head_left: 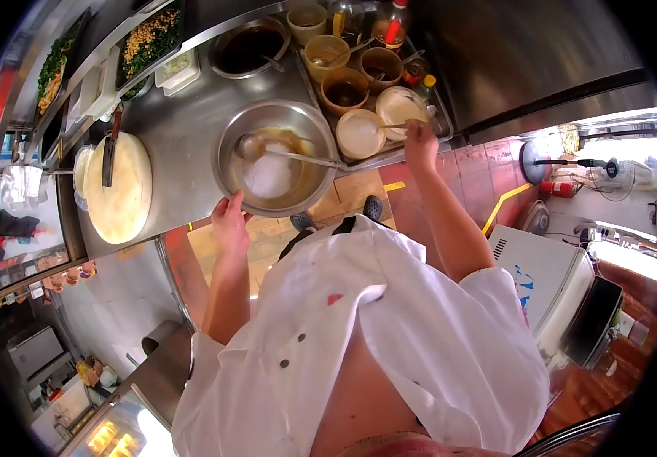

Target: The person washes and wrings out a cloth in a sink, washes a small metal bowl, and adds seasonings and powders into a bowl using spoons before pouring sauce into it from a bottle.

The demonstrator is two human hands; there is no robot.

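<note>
A wide stainless steel mixing bowl (226,171) sits at the front edge of the counter. My left hand (230,222) has its fingers and thumb at the near left rim, holding it. Inside are a mound of white powder (269,175), some brownish liquid and a metal ladle (309,158) whose handle leans over the right rim. To the right, my right hand (420,145) is closed around the handle of a spoon (395,126). The spoon reaches over a round tub of white powder (360,134); its tip is hard to make out. A second tub of pale contents (402,109) stands just behind.
A metal tray (440,126) carries several seasoning tubs and bottles. Behind the bowl stands a basin of dark sauce (249,50). A cleaver (111,152) lies on a round chopping board (137,190) at left. Trays of chopped greens (149,44) line the shelf.
</note>
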